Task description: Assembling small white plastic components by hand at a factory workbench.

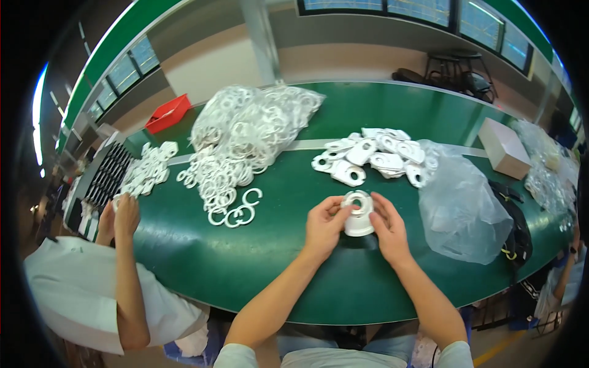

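Between my two hands is a white plastic part (pixel 358 225) with a round hole in its upper end and a wider curved lower edge. My left hand (pixel 324 224) grips it from the left, with the thumb by the hole. On the other side, the fingers and thumb of my right hand (pixel 390 228) close on its right edge. Just beyond lies a pile of similar white plastic parts (pixel 385 161), each with a hole. To the left, white open rings (pixel 239 214) spill across the green table (pixel 270 264).
A clear bag of white rings (pixel 251 122) stands at the back left, near a red bin (pixel 169 114). An empty-looking plastic bag (pixel 463 205) and a white box (pixel 504 149) are at right. A co-worker's hands (pixel 119 216) work at far left beside white parts (pixel 150 168).
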`<state>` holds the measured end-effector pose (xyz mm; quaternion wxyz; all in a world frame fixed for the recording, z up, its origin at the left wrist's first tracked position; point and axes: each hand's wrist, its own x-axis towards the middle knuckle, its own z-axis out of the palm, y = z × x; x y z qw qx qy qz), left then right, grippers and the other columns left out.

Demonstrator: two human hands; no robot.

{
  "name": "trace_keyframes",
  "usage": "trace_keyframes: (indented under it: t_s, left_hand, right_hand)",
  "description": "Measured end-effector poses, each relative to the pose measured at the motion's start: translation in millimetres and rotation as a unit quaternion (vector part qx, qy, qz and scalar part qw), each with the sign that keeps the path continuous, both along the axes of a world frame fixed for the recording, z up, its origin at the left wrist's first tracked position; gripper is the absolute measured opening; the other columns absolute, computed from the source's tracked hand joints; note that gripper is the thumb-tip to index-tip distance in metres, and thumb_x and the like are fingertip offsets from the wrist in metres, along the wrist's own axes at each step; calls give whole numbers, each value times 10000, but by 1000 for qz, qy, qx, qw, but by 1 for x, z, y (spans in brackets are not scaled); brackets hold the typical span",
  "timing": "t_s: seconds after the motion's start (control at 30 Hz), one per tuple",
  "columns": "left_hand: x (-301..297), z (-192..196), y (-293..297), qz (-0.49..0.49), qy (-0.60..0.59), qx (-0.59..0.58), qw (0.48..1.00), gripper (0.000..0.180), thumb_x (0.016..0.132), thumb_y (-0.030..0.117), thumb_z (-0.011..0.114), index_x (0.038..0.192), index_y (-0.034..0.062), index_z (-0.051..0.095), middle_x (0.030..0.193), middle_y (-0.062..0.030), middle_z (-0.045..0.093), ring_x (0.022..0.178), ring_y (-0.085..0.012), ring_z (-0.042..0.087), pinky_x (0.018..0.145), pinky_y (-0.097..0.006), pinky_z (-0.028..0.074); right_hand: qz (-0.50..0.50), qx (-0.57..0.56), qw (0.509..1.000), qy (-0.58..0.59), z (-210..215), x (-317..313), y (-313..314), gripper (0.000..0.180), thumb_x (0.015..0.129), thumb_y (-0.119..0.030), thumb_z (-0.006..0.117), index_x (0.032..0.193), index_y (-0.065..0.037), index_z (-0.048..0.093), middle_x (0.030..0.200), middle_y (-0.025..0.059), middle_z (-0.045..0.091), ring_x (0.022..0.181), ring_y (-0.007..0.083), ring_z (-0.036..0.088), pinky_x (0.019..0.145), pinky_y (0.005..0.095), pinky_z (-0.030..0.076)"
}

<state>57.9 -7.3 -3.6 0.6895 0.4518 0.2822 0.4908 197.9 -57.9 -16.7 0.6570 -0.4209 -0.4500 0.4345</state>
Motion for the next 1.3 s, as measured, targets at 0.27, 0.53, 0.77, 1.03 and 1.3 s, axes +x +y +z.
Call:
trace_keyframes:
  t_s: [0.27,0.53,0.77,1.03,1.3]
  left_hand:
    - [-11,10,-8,41,224,135,964,176,866,126,619,917,-40,652,774,-81,662,704,-89,614,633,-223,496]
    - [-165,30,99,182,632,352,666,161,741,57,659,893,47,710,788,-144,673,716,-276,642,669,-338,496]
    - [-167,27,120,85,700,388,594,113,723,117,683,813,51,702,799,-130,660,764,-303,621,693,-388,488]
    - [-60,55,40,71,210,74,972,137,811,71,664,893,-36,640,765,-75,653,650,-128,622,572,-243,517]
    - [-9,19,-1,18,116,-59,991,146,825,31,639,918,-74,600,811,-123,644,683,-178,659,616,-268,574]
  right_hand:
    - [73,-91,993,18,6,-1,-4,204,944,-100,446,1070,32,536,916,94,627,738,161,643,468,240,501]
    - [90,-119,989,-4,5,4,1,198,938,-121,428,1031,16,537,874,118,648,641,183,652,446,245,464]
    - [108,-125,986,33,5,9,2,210,942,-119,421,1057,17,532,885,126,648,670,198,659,481,259,495]
    - [122,-127,980,93,-2,16,5,348,985,-278,376,1101,18,517,1011,145,620,798,262,662,634,328,561]
    - [120,-112,973,162,-1,10,3,410,991,-324,333,1139,19,501,1041,144,612,848,240,645,690,368,572]
